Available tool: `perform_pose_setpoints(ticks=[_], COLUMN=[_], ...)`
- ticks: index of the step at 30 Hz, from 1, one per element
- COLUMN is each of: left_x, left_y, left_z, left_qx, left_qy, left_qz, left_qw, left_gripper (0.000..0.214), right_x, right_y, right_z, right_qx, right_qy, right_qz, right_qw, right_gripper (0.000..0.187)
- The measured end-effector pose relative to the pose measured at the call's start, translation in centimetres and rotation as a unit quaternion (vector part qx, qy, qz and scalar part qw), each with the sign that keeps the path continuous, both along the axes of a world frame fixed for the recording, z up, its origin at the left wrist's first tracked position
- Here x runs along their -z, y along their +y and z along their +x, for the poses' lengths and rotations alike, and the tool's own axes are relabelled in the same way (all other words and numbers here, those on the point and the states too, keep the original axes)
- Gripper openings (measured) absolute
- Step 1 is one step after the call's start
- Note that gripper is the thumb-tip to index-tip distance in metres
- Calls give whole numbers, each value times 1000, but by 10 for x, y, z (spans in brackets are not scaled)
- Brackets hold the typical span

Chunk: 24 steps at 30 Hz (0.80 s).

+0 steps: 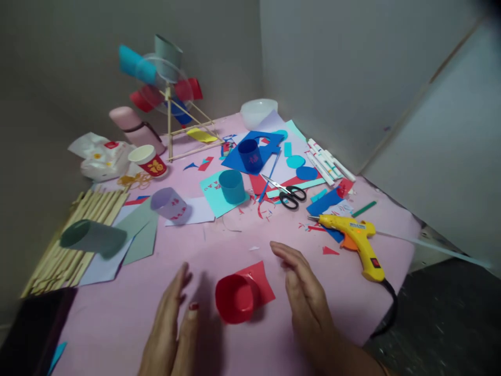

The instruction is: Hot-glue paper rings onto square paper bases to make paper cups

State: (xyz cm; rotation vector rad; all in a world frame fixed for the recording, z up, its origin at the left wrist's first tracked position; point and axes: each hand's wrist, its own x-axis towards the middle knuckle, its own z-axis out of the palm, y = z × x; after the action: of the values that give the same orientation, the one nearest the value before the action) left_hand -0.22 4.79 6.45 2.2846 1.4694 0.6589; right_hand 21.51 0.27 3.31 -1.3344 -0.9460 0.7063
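Note:
A red paper cup (235,300) stands near the table's front on a red paper square (263,282), its round mouth facing up toward me. My left hand (172,324) is to the left of the cup, fingers stretched out, touching nothing. On the cup's other side, my right hand (307,300) holds nothing, its palm turned inward and its fingers extended. Both hands are apart from the cup. Farther back are a teal paper cup (232,188) on a teal sheet, a dark blue cup (251,155), a lilac cup (169,205) and a grey-green cup (94,237) lying tilted.
A yellow glue gun (354,235) lies at right, its cord over the edge. Black-handled scissors (287,194), markers (329,162) and paper scraps spread behind. Sticks (78,235), a printed cup (148,160), a pink bottle (135,128) and a stick-framed wheel (168,94) stand left.

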Motion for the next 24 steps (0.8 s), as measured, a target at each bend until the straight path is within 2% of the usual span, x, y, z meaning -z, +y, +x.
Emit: perform_pose_setpoints(ticks=[2,4,5,7,8,9,10,12,14,15,21,24], left_x=[12,19,20,17,13,10,6,0,-1,1,18,20], left_y=[-8,-14,-15,-15,-14,-12,-10,-6,-2,-1,6,13], left_z=[-1,0,1,1,1,1,0,1,2,3,7,6], left_qx=[-59,-99,-120,-171,-193,-210,-218,-212,-195,-184,-104,-58], left_qy=[-99,-220,-286,-409,-450,-469,-477,-480,-477,-469,-371,-305], left_qz=[-107,-210,-262,-371,-420,-456,-483,-520,-538,-537,-484,-444], left_qw=[988,947,914,816,764,727,701,674,667,677,786,840], left_gripper=[54,45,44,44,45,47,51,55,54,53,51,51], right_x=[3,2,1,-3,-5,-7,-8,-11,-13,-14,-17,-12], right_y=[2,2,2,0,-2,-3,-3,-3,1,3,20,29], right_z=[5,12,16,23,26,28,29,30,29,29,28,30], right_qx=[-10,-34,-50,-73,-81,-89,-97,-110,-123,-128,-177,-201], right_qy=[78,131,143,152,158,165,171,180,180,176,115,59], right_qz=[-91,-159,-180,-204,-216,-226,-235,-248,-260,-266,-302,-316], right_qw=[993,978,972,964,960,956,952,945,941,939,930,925], right_gripper=[42,56,59,56,53,49,47,47,49,50,49,42])
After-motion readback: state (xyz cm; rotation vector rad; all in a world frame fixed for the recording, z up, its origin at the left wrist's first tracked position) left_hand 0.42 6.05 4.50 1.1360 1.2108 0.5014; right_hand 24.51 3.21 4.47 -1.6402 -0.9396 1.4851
